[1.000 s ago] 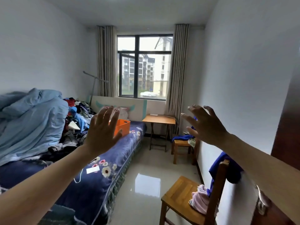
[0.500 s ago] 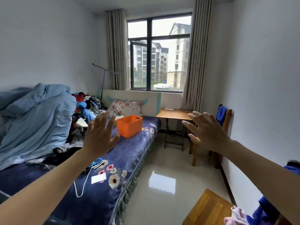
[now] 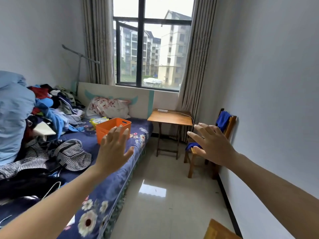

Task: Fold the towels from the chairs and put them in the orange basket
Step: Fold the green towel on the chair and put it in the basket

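Against the right wall, near the window: a wooden chair point(image 3: 230, 125) with a blue towel point(image 3: 222, 120) draped over its backrest and a second blue towel point(image 3: 191, 145) lying on the seat, partly hidden behind the right hand point(image 3: 213, 145). That hand raised in the air in front of the chair, back toward the camera, fingers straight and spread, holding nothing. Likewise raised, the left hand point(image 3: 113, 150), fingers straight and slightly apart, thumb out, empty too; fingertips overlapping the near wall of the orange basket point(image 3: 110, 125) in the view, contact not possible to judge.

Basket upright on the bed point(image 3: 107, 187), near the bed's right edge, just in front of a flowered pillow point(image 3: 107, 107); inside not visible from here. Just beside the basket, toward the pillow, a small yellow and white object point(image 3: 97, 120), too hidden to name.

Bed covered in a dark blue flowered sheet, with a heap of mixed clothes point(image 3: 53, 104) along the wall side, a big light blue duvet point(image 3: 13, 109) at far left, a checked garment point(image 3: 72, 152) in front of the heap and a white cable point(image 3: 51, 188) nearer the camera.

Between bed and chair, a small folding table, its wooden tabletop point(image 3: 170, 118) bearing a white power strip point(image 3: 162, 110). Behind it, a black-framed window point(image 3: 140, 49) with beige curtains point(image 3: 98, 40) on both sides. Glossy pale floor point(image 3: 172, 213) down the middle. At the bottom right edge, a corner of another wooden seat point(image 3: 217, 230).
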A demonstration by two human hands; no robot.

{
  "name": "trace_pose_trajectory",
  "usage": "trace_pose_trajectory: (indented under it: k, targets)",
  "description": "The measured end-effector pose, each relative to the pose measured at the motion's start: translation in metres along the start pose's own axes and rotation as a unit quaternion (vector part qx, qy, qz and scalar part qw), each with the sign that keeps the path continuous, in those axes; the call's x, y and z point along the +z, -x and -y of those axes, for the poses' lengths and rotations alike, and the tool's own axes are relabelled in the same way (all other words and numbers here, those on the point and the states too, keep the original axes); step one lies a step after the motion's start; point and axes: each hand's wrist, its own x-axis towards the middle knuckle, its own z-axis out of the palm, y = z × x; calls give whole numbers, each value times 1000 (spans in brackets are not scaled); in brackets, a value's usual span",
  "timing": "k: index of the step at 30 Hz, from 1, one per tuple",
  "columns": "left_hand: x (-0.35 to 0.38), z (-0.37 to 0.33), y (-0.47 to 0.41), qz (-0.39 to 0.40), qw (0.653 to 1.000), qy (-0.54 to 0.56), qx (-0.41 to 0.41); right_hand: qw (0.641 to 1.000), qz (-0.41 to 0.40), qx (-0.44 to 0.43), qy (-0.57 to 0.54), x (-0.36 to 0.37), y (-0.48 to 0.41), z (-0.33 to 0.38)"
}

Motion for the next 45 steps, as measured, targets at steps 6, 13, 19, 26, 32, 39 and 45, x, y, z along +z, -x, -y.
trace_pose_trajectory:
  k: [6,13,19,26,32,39,45]
  targets:
    - [94,-14,-77,16,1000,9,25,1000,18,-7,8,98,-13,-54]
    - [186,-1,-175,39,999,15,16,999,16,37,-3,213,-46,-111]
    - [270,14,-209,90,995,44,2,995,68,58,-33,305,-47,-118]
    - [371,64,-275,101,993,61,5,991,96,85,-43,422,-97,-129]
    - [447,118,-355,123,985,113,-36,988,132,74,-16,504,-151,-155]
    - [551,101,-428,151,959,226,-87,969,192,157,-17,578,-133,-196]
    - [658,34,-474,220,937,264,-55,946,238,222,-8,631,-89,-249]
